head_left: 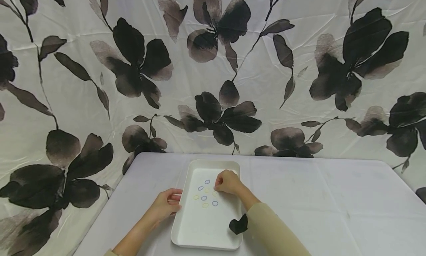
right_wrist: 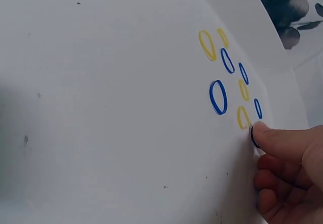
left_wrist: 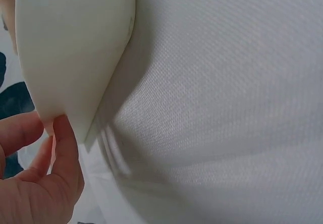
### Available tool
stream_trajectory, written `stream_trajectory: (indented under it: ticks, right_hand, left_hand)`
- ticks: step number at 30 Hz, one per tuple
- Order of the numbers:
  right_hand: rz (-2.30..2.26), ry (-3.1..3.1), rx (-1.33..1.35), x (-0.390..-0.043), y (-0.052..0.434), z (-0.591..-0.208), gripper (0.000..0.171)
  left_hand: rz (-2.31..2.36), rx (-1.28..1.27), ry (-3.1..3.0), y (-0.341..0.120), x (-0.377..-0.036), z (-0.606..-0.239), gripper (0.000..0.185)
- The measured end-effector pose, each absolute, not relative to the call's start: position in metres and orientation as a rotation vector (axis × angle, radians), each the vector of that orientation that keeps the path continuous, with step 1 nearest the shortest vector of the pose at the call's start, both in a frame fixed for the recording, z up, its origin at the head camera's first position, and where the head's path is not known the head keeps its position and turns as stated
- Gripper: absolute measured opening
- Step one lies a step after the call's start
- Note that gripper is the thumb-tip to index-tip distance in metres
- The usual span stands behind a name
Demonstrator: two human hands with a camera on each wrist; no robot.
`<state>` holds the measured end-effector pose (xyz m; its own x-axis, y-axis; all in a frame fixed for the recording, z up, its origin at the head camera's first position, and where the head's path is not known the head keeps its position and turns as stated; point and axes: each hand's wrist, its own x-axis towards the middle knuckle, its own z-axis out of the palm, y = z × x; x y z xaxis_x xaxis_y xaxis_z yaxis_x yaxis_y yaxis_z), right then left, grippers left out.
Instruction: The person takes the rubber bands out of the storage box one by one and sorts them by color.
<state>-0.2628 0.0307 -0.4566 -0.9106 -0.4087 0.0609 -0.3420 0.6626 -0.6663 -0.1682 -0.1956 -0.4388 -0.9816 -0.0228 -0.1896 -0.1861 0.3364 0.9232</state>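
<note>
Head view gives you the whole table [head_left: 332,196], with the white tray [head_left: 213,233] at its near edge and your left hand [head_left: 166,204] gripping the tray's left rim. Right wrist view alone shows your right hand [right_wrist: 287,173] pinching a dark band [right_wrist: 254,137] beside blue and yellow bands [right_wrist: 218,97]. No writing is legible.
</note>
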Motion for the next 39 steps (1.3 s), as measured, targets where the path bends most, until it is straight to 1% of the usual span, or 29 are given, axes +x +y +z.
stream_trajectory:
  ticks: [8,25,39]
  right_hand:
    - [-1.184,2.692,-0.604,-0.264,0.032,-0.455,0.015]
    - [-1.371,2.489,-0.46,-0.26,0.041,-0.437,0.012]
    - [-1.457,2.44,-0.438,-0.262,0.051,-0.425,0.008]
  left_hand:
    - [1.711,-0.187,2.448,-0.195,-0.166,-0.439,0.045]
    - [1.723,-0.171,2.443,-0.195,-0.168,-0.44,0.044]
    - [1.726,-0.219,2.443,-0.196,-0.17,-0.44,0.046]
